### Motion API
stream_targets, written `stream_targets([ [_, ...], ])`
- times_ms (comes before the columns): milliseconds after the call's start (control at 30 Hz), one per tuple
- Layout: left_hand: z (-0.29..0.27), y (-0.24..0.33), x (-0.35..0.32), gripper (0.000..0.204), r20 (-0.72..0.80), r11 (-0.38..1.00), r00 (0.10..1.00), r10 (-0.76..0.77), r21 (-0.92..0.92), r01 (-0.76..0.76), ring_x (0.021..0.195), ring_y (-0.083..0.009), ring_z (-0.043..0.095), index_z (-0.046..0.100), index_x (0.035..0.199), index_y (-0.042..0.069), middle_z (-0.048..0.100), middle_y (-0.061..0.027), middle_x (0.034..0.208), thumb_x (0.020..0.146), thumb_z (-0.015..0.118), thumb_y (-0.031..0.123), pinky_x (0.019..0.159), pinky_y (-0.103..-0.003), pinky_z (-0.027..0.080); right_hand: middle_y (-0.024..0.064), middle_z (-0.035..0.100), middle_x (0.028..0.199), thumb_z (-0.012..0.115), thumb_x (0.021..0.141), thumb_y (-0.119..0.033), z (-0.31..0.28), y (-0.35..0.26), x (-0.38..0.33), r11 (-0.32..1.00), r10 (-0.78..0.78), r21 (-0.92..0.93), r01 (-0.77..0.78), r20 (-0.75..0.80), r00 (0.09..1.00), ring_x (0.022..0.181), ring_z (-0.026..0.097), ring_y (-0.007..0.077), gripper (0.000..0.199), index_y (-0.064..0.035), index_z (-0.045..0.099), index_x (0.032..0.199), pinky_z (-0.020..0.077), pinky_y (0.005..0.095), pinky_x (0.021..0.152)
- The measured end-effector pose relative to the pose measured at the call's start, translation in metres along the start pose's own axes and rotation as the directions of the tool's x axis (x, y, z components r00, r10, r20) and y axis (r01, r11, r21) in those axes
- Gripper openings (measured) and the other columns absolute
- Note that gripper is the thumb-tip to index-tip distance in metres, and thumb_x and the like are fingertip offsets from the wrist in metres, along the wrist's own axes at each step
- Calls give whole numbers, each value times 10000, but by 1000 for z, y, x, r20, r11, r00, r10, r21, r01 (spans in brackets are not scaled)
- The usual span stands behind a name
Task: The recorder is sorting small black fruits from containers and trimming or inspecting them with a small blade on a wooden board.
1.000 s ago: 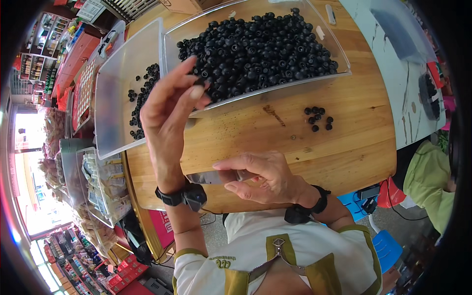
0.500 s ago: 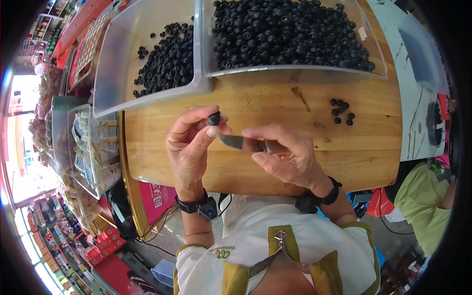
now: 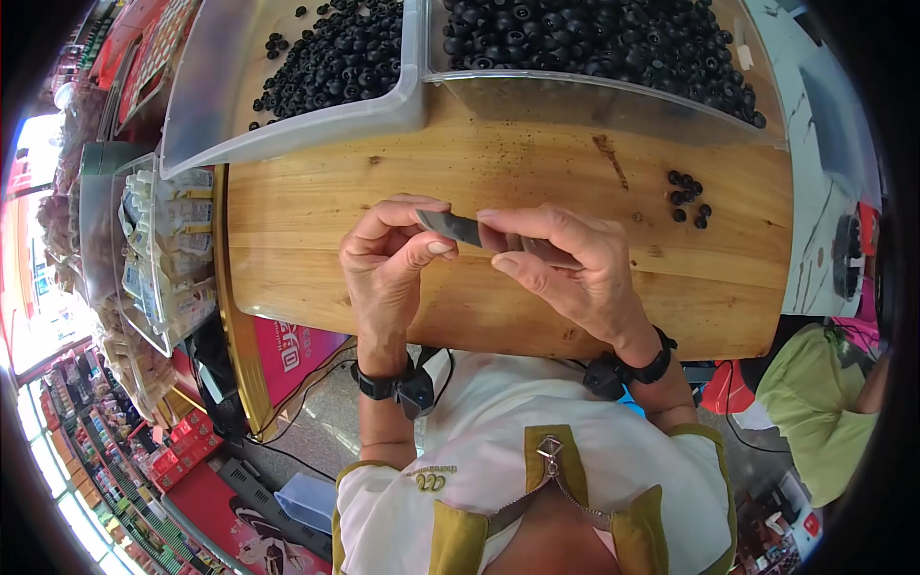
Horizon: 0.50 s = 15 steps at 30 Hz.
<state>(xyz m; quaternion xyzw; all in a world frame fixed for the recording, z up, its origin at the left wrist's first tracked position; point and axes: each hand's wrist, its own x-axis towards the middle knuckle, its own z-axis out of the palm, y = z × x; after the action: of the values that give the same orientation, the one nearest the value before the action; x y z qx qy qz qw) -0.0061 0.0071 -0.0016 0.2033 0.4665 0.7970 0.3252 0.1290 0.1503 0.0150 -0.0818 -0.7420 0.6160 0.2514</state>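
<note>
My left hand [image 3: 388, 264] is curled over the wooden table [image 3: 537, 192], its fingers closed around a small black round piece that is hidden inside them. My right hand [image 3: 565, 268] grips a small grey knife [image 3: 460, 228], and the blade tip goes in between my left thumb and fingers. Both hands sit close together above the table's near half. Two clear plastic bins stand at the table's far edge: the left bin [image 3: 287, 115] is partly filled with black round pieces, the right bin [image 3: 594, 91] is heaped with them.
Several loose black pieces [image 3: 687, 196] lie on the wood at the right. A clear box of small bottles [image 3: 168, 249] stands left of the table. Another person in green [image 3: 824, 412] is at the lower right. Shop shelves run along the left rim.
My left hand came back from the right bin with a black piece and met the knife. The piece, visible at my fingertips half a second ago, is now hidden in my fingers.
</note>
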Motion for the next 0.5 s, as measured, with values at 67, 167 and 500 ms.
stream_targets([
  [67,0,-1,-1,266,2,999,1000,24,35,-24,771,-145,662,642,990,-53,666,-122,975,750,756,-36,689,-246,559,73,700,891,706,836,-31,1,-1,-1,1000,-11,5,11,0,1000,652,576,51,293,-12,660,1125,457,190,575],
  [167,1,-6,0,301,26,998,999,41,40,-42,806,-143,653,642,1004,-46,656,-119,1002,736,775,-10,713,-243,554,79,702,897,720,827,-32,1,0,0,1000,-19,-3,20,20,1000,715,634,80,308,-12,664,1129,507,209,614],
  [500,-3,-7,-2,314,18,989,998,63,130,-65,852,-167,600,600,968,-12,625,-125,960,756,802,103,755,-268,507,88,699,895,728,818,-26,0,-2,0,1000,4,4,-4,41,999,793,671,116,312,-12,668,1124,556,237,674],
])
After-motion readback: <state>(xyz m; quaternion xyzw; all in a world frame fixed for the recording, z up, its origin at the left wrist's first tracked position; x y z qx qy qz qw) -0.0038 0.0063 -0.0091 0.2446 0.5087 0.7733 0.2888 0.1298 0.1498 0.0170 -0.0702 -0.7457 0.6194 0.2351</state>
